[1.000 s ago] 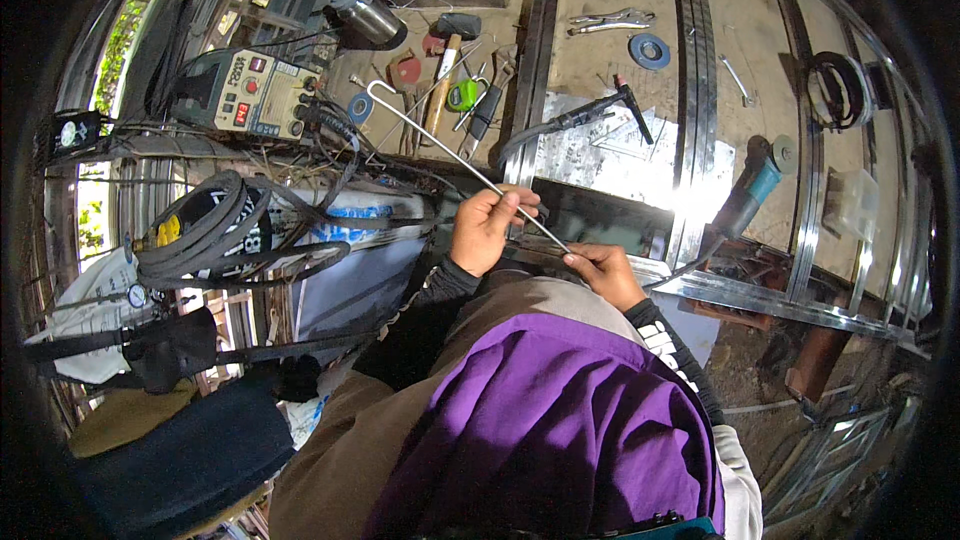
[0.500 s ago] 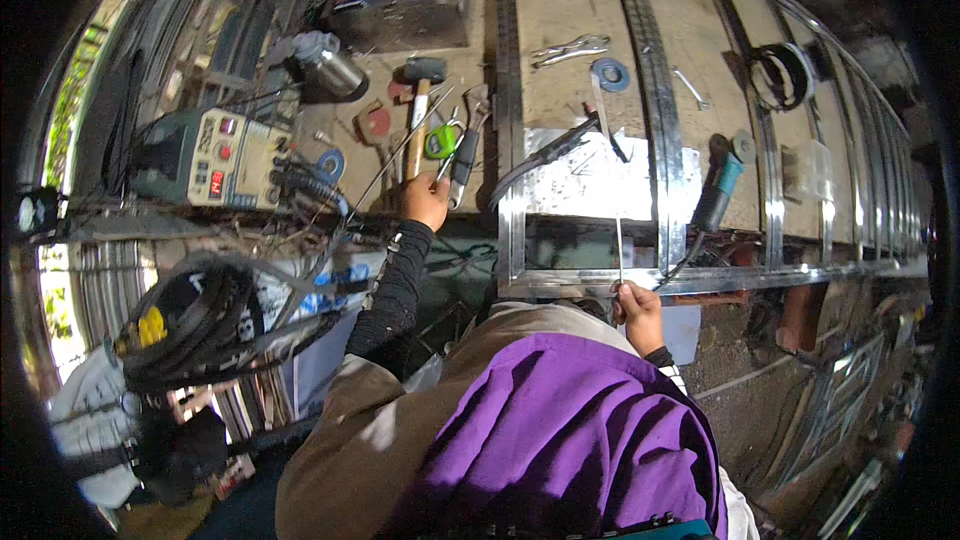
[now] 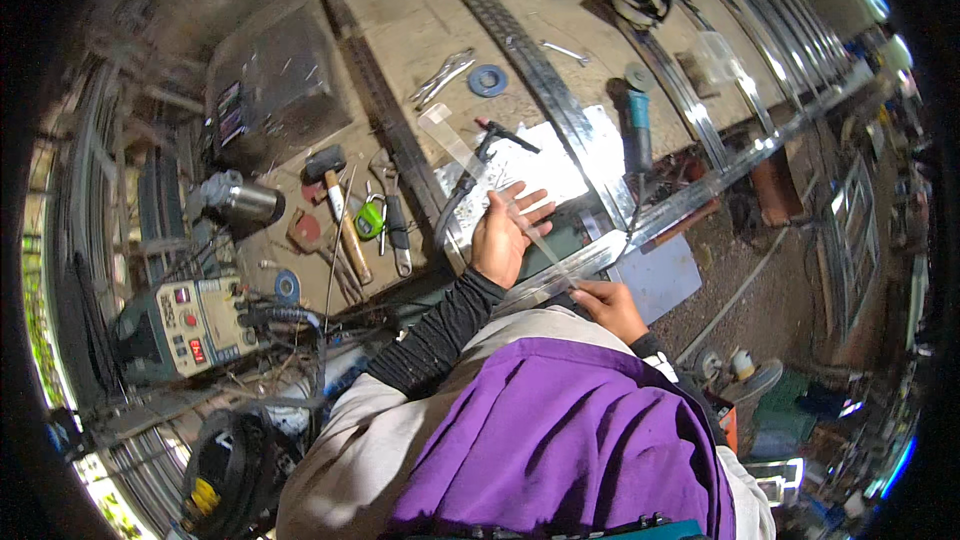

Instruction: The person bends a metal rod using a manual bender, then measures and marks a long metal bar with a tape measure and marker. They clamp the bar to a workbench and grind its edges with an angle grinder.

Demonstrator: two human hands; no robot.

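Observation:
Between its thumb and fingers my right hand (image 3: 610, 307) pinches the near end of a thin, flat, light-coloured strip (image 3: 462, 152), blurred by motion. The strip slants away to the far left, across the near rail of a shiny metal frame (image 3: 550, 285). My left hand (image 3: 503, 240) is raised beside the strip, palm showing and fingers spread. The strip crosses at its fingers; whether they touch I cannot tell. Beyond that hand a black torch (image 3: 510, 137) with a cable lies by a bright metal sheet (image 3: 580, 150).
Left on the bench are a hammer (image 3: 349, 235), a green tape measure (image 3: 370, 220), an adjustable wrench (image 3: 398, 225) and a welding machine (image 3: 190, 325). Farther back lie locking pliers (image 3: 442, 75), a blue disc (image 3: 488, 81) and a spanner (image 3: 567, 52). An angle grinder (image 3: 637, 125) lies right.
My left hand has left the tools beside the tape measure and moved right to the strip, opening out. The strip's far end has swung left. The whole view has turned.

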